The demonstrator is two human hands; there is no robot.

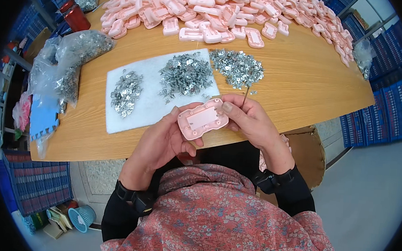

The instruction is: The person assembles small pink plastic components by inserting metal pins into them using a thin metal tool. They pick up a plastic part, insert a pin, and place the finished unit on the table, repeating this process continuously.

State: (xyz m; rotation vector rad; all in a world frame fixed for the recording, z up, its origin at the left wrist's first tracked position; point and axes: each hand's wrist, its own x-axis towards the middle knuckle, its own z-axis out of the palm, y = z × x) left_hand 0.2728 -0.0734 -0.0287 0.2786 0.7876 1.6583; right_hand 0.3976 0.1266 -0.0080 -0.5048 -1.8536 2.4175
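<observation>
Just in front of the table edge I hold a pink plastic casing half [203, 118] with its hollow inside facing up. A pale rectangular recess and small round posts show in it. My left hand [156, 143] is closed on its left end, thumb on the rim and fingers underneath. At the upper right corner, my right hand [252, 124] pinches the casing with thumb and fingers. A thin dark rod [246, 97], perhaps a tool's tip, sticks up from the right hand; its other end is hidden. Beyond lie small metal pieces [185, 75] heaped on a white foam sheet [149, 108].
Another heap of metal pieces [237, 68] lies on the wooden table [305, 81]. Many pink casings [208, 11] are piled at the back. Clear bags of metal pieces [71, 58] and a red jar [76, 17] stand left. A cardboard box [307, 155] sits below right.
</observation>
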